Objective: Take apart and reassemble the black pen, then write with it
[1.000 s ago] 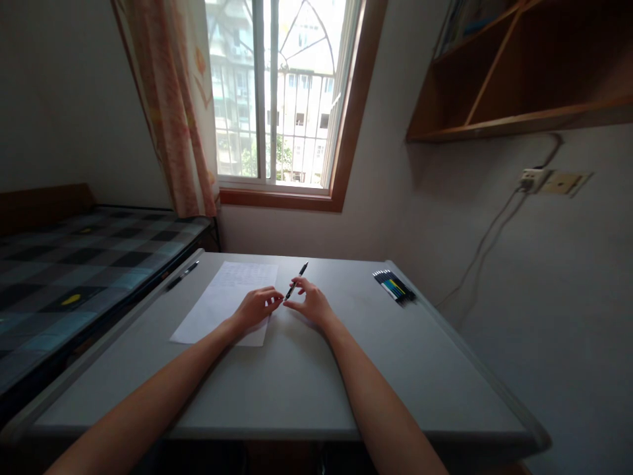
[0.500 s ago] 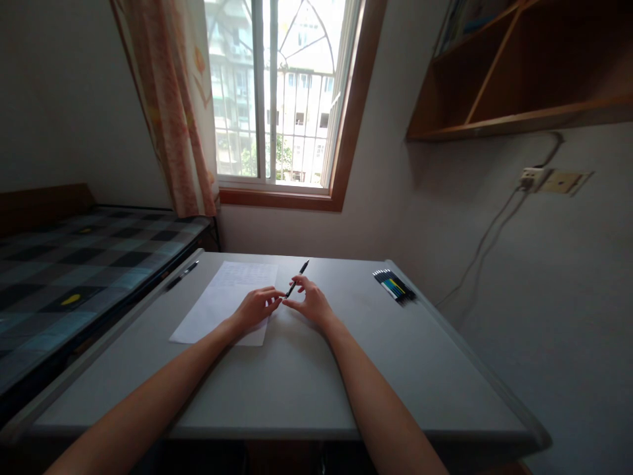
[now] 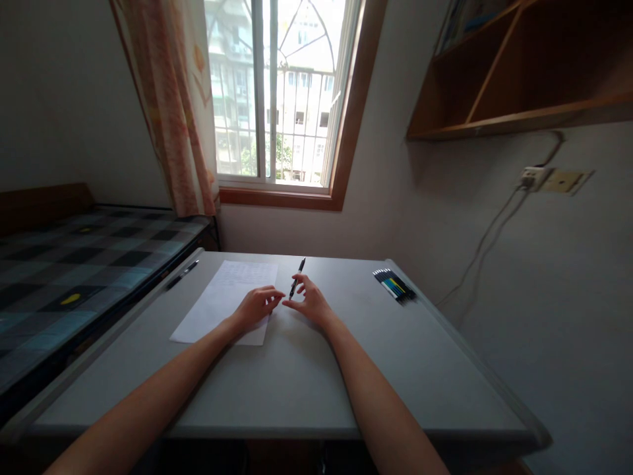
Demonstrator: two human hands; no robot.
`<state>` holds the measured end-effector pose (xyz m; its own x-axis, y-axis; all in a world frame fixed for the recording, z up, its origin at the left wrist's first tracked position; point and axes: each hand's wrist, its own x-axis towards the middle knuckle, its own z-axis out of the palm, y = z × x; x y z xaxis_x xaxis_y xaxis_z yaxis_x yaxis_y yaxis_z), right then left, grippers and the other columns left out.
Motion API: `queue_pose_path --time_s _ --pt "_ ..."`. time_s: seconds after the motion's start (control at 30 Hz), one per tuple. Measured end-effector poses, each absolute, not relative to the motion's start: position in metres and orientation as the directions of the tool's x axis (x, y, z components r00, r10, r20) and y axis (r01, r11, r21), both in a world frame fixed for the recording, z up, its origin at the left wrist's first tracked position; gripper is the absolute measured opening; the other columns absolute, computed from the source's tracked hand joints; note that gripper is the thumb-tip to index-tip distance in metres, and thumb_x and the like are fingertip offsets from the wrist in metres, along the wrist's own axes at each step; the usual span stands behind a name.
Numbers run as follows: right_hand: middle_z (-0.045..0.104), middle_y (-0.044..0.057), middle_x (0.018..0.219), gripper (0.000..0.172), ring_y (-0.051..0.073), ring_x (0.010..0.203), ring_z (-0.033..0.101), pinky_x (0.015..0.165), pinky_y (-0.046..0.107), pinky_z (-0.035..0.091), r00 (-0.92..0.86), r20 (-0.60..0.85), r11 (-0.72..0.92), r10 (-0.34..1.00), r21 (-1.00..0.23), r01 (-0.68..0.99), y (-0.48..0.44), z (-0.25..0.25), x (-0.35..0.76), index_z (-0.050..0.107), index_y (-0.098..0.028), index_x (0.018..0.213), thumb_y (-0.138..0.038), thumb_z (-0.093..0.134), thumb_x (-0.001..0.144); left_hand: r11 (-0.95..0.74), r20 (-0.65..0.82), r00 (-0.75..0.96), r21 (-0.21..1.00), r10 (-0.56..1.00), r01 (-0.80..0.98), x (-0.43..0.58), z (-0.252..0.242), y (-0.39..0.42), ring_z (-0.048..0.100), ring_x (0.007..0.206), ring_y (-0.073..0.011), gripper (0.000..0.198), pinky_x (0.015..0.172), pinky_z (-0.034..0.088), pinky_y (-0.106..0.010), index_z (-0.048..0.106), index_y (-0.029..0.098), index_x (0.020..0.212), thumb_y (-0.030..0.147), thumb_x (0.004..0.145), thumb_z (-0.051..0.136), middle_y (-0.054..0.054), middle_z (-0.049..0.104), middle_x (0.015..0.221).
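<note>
1. Desk (image 3: pixel 306 376). Grey top with a raised edge, and the reference piece for all the entries below.
2. Bed (image 3: pixel 74 264). It stands off the desk's left side and has a dark checked cover.
3. Window (image 3: pixel 277 92). It is in the wall beyond the desk's far edge, with a wooden frame and barred panes; buildings show outside.
4. Curtain (image 3: pixel 173 112). Pale orange pattern, hanging above the desk's far left corner.
5. Shelf (image 3: pixel 519 72). Wooden and wall-mounted, high above the desk's right side.
6. Sheet of paper (image 3: pixel 222 300). White, lying flat on the desk left of centre, with faint lines at its far end.
7. Left hand (image 3: pixel 254 307). It rests on the near right corner of the sheet. The fingers are loosely curled, with their tips just beside the lower end of the black pen. It cannot be told whether they pinch it.
8. Right hand (image 3: pixel 309 303). It is at the desk's centre, heel down on the top, with thumb and fingers closed on the black pen.
9. Pack of pens (image 3: pixel 394 286). It lies flat near the desk's far right edge, well apart from both hands.
10. Wall socket (image 3: pixel 531 178). It sits right of and above the desk, with a plug in it and a cable hanging down.
11. Black pen (image 3: pixel 298 277). Held just above the desk's centre and tilted, its upper end points toward the window and its lower end sits between the two hands.
12. Second pen (image 3: pixel 182 273). Dark, lying on the desk's left edge.
</note>
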<state>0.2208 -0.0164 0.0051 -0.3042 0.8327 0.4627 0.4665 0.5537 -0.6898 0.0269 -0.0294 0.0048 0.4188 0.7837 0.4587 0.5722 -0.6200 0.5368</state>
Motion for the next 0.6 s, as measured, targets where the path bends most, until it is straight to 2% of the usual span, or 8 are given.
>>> queue_pose_path --time_s 0.23,0.4,0.5,0.6 --pt "0.055 0.002 0.097 0.051 0.014 0.075 0.053 0.070 0.031 0.045 -0.317 0.474 0.570 0.821 -0.686 0.451 -0.0150 0.0037 0.2221 0.044 -0.023 0.108 -0.028 0.068 0.063 -0.637 0.485 0.415 0.534 0.769 0.556 0.0265 0.0025 -0.0277 0.053 0.056 -0.0088 0.024 0.059 0.043 -0.021 0.069 0.024 0.093 0.030 0.083 0.048 -0.001 0.062 0.075" --pt "0.053 0.000 0.085 0.042 0.015 0.074 0.052 0.070 0.031 0.044 -0.316 0.476 0.570 0.821 -0.659 0.490 -0.0126 0.0019 0.2235 0.047 -0.023 0.100 -0.023 0.067 0.063 -0.640 0.484 0.423 0.525 0.767 0.560 0.0261 0.0034 -0.0280 0.053 0.055 -0.0085 0.024 0.058 0.043 -0.021 0.069 0.024 0.093 0.029 0.083 0.048 -0.001 0.062 0.075" --pt "0.052 -0.001 0.081 0.041 0.015 0.074 0.051 0.070 0.031 0.044 -0.315 0.481 0.574 0.818 -0.648 0.501 -0.0125 0.0021 0.2237 0.048 -0.023 0.100 -0.024 0.068 0.063 -0.645 0.486 0.426 0.522 0.763 0.559 0.0258 0.0037 -0.0282 0.052 0.056 -0.0088 0.024 0.058 0.043 -0.021 0.069 0.024 0.093 0.029 0.083 0.048 -0.001 0.062 0.074" --pt "0.052 0.000 0.085 0.044 0.015 0.076 0.051 0.071 0.031 0.044 -0.308 0.490 0.577 0.816 -0.649 0.495 -0.0128 0.0022 0.2233 0.047 -0.023 0.102 -0.023 0.068 0.063 -0.647 0.493 0.423 0.522 0.761 0.556 0.0254 0.0022 -0.0272 0.052 0.056 -0.0084 0.023 0.058 0.042 -0.021 0.069 0.023 0.093 0.029 0.082 0.049 -0.001 0.062 0.074"
